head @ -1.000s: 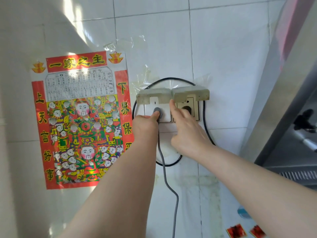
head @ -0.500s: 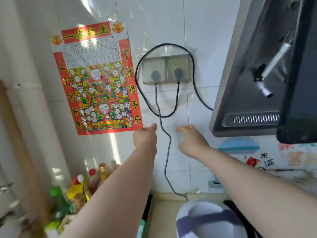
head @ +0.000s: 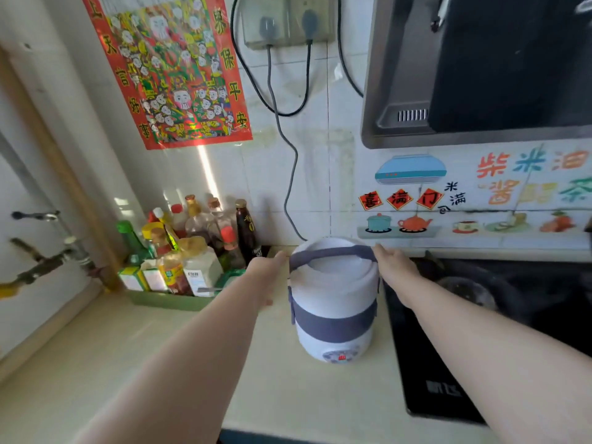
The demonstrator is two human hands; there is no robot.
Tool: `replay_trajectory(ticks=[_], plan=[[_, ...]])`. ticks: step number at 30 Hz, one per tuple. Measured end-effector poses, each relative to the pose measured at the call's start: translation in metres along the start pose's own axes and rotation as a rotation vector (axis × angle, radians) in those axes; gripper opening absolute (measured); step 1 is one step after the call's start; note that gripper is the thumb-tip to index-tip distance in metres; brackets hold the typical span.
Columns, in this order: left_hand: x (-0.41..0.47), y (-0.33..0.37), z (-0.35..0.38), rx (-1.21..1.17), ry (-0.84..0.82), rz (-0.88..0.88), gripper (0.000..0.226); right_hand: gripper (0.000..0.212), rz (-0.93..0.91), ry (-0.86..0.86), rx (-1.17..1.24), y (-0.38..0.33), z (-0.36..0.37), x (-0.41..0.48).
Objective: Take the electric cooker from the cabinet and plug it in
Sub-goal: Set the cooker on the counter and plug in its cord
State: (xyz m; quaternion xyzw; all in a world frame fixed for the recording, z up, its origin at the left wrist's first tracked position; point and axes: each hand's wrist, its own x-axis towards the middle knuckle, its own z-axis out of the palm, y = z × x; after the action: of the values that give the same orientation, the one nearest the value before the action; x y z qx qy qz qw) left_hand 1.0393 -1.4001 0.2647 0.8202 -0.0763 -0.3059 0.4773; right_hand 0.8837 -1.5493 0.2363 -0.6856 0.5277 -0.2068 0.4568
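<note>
The electric cooker (head: 334,299), white with grey bands and a grey carry handle, stands upright on the beige counter (head: 128,363). Its grey cord (head: 290,174) runs up the tiled wall to a grey plug (head: 267,27) seated in the wall socket (head: 286,22). My left hand (head: 267,274) is at the cooker's left side with fingers reaching toward the handle end. My right hand (head: 395,267) is at its right side, fingertips at the other handle end. Neither hand plainly grips anything.
A green tray of several sauce bottles (head: 189,248) stands left of the cooker. A black hob (head: 499,318) lies right of it, under a range hood (head: 480,68). A red poster (head: 173,68) hangs on the wall. A second black plug (head: 309,22) fills the socket.
My hands left the plug and socket cover and came down to either side of the cooker. The view dropped from the wall socket to the counter.
</note>
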Motion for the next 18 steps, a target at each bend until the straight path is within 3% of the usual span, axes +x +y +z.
replay_trajectory(ticks=[6, 18], plan=[[-0.015, -0.031, 0.021, 0.005, -0.193, -0.093, 0.063, 0.067, 0.116, -0.167, 0.175, 0.022, 0.016, -0.018], [0.004, -0.036, 0.025, -0.048, -0.205, -0.056, 0.059, 0.068, 0.14, -0.043, 0.121, 0.023, 0.038, -0.037]])
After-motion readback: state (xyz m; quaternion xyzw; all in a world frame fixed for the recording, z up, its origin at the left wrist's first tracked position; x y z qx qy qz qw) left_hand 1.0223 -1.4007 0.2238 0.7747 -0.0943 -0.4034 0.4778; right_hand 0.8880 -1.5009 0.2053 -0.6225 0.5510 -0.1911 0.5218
